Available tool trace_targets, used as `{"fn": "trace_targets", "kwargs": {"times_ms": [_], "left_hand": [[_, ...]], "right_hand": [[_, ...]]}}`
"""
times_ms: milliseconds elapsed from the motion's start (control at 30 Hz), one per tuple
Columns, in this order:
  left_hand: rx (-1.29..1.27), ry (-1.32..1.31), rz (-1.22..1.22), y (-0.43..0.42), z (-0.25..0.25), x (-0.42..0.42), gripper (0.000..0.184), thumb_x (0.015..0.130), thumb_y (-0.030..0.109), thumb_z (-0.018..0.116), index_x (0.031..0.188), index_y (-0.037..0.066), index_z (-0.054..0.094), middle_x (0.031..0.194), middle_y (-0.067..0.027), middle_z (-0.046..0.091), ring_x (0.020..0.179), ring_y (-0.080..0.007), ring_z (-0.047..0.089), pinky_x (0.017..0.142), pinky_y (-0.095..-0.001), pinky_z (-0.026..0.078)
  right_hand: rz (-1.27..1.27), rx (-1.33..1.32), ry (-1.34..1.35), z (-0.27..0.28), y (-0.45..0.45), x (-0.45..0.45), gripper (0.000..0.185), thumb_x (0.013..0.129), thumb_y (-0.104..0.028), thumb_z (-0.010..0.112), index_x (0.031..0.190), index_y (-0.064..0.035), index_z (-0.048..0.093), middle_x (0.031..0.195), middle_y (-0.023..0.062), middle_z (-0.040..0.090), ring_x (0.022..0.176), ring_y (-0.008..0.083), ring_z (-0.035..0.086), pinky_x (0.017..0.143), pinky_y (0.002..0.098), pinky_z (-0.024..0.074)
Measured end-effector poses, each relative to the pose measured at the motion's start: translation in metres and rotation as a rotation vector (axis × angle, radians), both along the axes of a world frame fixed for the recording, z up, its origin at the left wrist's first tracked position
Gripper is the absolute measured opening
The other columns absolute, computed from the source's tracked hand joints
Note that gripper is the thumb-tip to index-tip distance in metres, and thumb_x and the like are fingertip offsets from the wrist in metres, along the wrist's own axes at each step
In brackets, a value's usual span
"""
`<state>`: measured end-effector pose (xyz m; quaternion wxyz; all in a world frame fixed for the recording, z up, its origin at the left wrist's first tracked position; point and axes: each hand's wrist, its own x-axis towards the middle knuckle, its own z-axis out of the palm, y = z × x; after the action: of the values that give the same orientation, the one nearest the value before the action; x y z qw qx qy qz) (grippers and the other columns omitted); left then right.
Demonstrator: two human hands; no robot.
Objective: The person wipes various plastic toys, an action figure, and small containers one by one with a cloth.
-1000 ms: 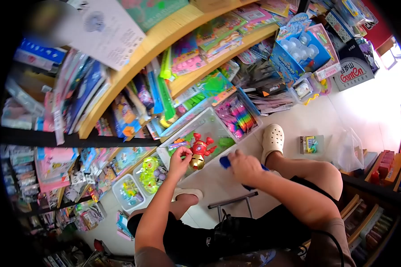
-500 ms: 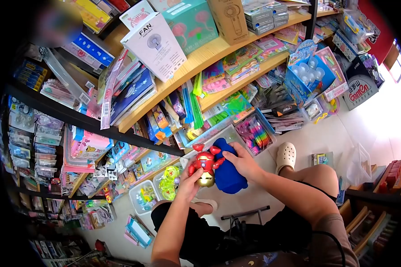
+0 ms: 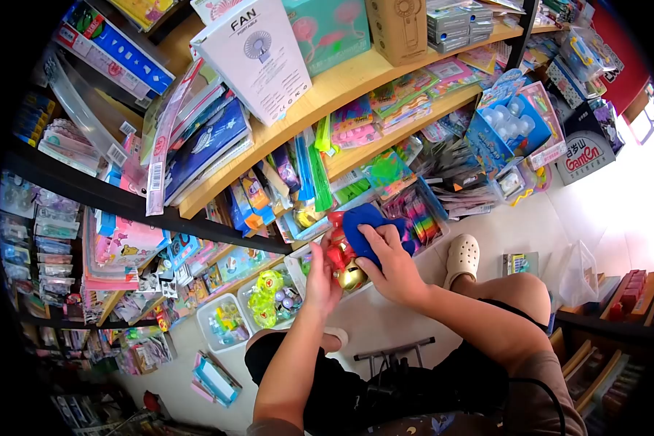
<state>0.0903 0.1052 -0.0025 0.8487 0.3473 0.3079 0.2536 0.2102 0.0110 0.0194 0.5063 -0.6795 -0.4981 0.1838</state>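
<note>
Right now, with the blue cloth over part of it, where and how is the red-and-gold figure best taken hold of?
Probably around the figure's red middle, from the person's left, beside the left hand. The blue cloth and right hand cover much of its other side, and the rounded, shiny gold head may give fingers less to hold.

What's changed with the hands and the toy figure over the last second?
The right hand has brought the blue cloth leftward onto the red and gold figure, now partly covering it. Nothing was let go: the left hand still holds the figure. The cream clog stays on the floor.
</note>
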Motion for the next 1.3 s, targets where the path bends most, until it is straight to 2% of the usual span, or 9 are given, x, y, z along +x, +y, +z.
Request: {"fn": "trace_targets", "kwargs": {"times_ms": [200,467,567,733,833,967,1033,1167,1300], "left_hand": [[-0.224,0.190,0.092,0.003,-0.017,-0.009,0.060,0.092,0.057,0.026,0.127,0.012,0.044,0.124,-0.0084,0.053,0.113,-0.0234,0.051,0.095,-0.0389,0.041],[-0.302,0.139,0.024,0.004,-0.016,-0.022,0.058,0.091,0.057,0.031,0.120,0.010,0.050,0.117,-0.0092,0.057,0.107,-0.0230,0.056,0.091,-0.0384,0.044],[-0.297,0.147,0.002,0.003,-0.013,-0.022,0.051,0.092,0.050,0.039,0.121,0.010,0.048,0.114,-0.0070,0.058,0.104,-0.0202,0.057,0.089,-0.0367,0.046],[-0.290,0.168,0.110,0.000,0.001,-0.011,0.049,0.089,0.049,0.042,0.118,0.010,0.050,0.103,-0.0072,0.060,0.091,-0.0210,0.059,0.079,-0.0360,0.048],[-0.350,0.119,0.185,0.014,-0.003,-0.014,0.054,0.088,0.052,0.037,0.116,0.009,0.051,0.099,-0.0104,0.060,0.083,-0.0226,0.059,0.071,-0.0360,0.049],[-0.317,0.010,0.273,0.020,-0.010,-0.008,0.055,0.088,0.055,0.035,0.116,0.011,0.051,0.102,-0.0099,0.060,0.091,-0.0261,0.058,0.083,-0.0404,0.046],[-0.356,-0.110,0.293,0.014,-0.017,-0.009,0.053,0.088,0.053,0.034,0.114,0.011,0.052,0.107,-0.0085,0.059,0.099,-0.0278,0.056,0.092,-0.0408,0.042],[-0.377,0.031,0.327,0.006,-0.020,-0.001,0.046,0.088,0.048,0.037,0.112,0.012,0.053,0.108,-0.0081,0.059,0.101,-0.0247,0.055,0.092,-0.0378,0.042],[-0.408,-0.115,0.297,0.011,-0.029,-0.005,0.045,0.089,0.046,0.037,0.112,0.011,0.054,0.107,-0.0061,0.060,0.100,-0.0235,0.056,0.090,-0.0357,0.044]], "right_hand": [[0.157,0.007,-0.041,-0.016,0.003,-0.013,0.040,0.078,-0.008,0.060,0.117,-0.0044,0.050,0.100,0.0180,0.048,0.082,0.0364,0.056,0.069,0.0402,0.0480],[0.212,0.039,-0.142,-0.013,-0.005,-0.021,0.035,0.074,-0.009,0.062,0.108,-0.0096,0.055,0.093,0.0142,0.051,0.073,0.0354,0.057,0.063,0.0415,0.0493],[0.142,-0.120,-0.080,0.001,-0.002,-0.012,0.035,0.073,-0.006,0.062,0.107,-0.0052,0.053,0.092,0.0156,0.050,0.082,0.0356,0.054,0.068,0.0390,0.0478],[-0.215,-0.003,-0.009,-0.021,0.020,0.007,0.028,0.080,-0.009,0.060,0.106,-0.0015,0.052,0.102,0.0174,0.056,0.090,0.0333,0.056,0.080,0.0360,0.0447],[-0.259,-0.161,0.477,-0.014,0.020,0.012,0.030,0.081,-0.009,0.060,0.107,0.0005,0.049,0.098,0.0172,0.057,0.090,0.0277,0.056,0.082,0.0333,0.0435],[0.018,0.176,-0.081,-0.002,0.005,-0.017,0.032,0.076,-0.010,0.063,0.105,-0.0053,0.050,0.096,0.0175,0.050,0.081,0.0378,0.055,0.068,0.0415,0.0472],[0.293,-0.028,-0.166,-0.006,-0.004,-0.037,0.032,0.074,-0.012,0.065,0.102,-0.0050,0.050,0.095,0.0168,0.050,0.084,0.0371,0.054,0.076,0.0396,0.0460],[-0.164,-0.142,0.036,-0.022,0.024,-0.030,0.029,0.080,-0.014,0.059,0.106,-0.0027,0.050,0.097,0.0202,0.053,0.089,0.0387,0.054,0.077,0.0410,0.0452],[-0.185,-0.182,0.197,-0.043,0.030,-0.015,0.026,0.087,-0.016,0.055,0.107,-0.0008,0.049,0.099,0.0194,0.057,0.093,0.0322,0.057,0.080,0.0363,0.0437]]}}
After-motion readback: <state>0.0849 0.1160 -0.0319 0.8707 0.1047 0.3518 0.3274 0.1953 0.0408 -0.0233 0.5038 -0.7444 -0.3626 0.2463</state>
